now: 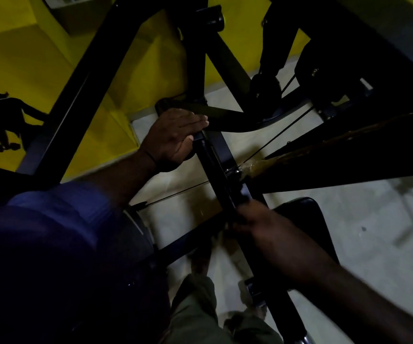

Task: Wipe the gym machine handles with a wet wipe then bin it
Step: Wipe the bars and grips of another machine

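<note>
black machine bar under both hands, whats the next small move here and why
Probably slide the right hand further along the black metal bar toward the left hand, which lies over its upper end. The right hand is blurred low on the bar, so the stretch between looks unwiped. No wet wipe can be made out.

Handle bar (215, 167): black, round, long, part of the black gym machine frame (116, 53). Runs diagonally from upper left to lower right across the middle of the view, above a pale floor. Upper end sits under the left hand (175, 137), palm down, fingers laid over it. Lower stretch is gripped by the right hand (257, 219), blurred. Wet wipe: cannot be made out; lighting dim.
</note>
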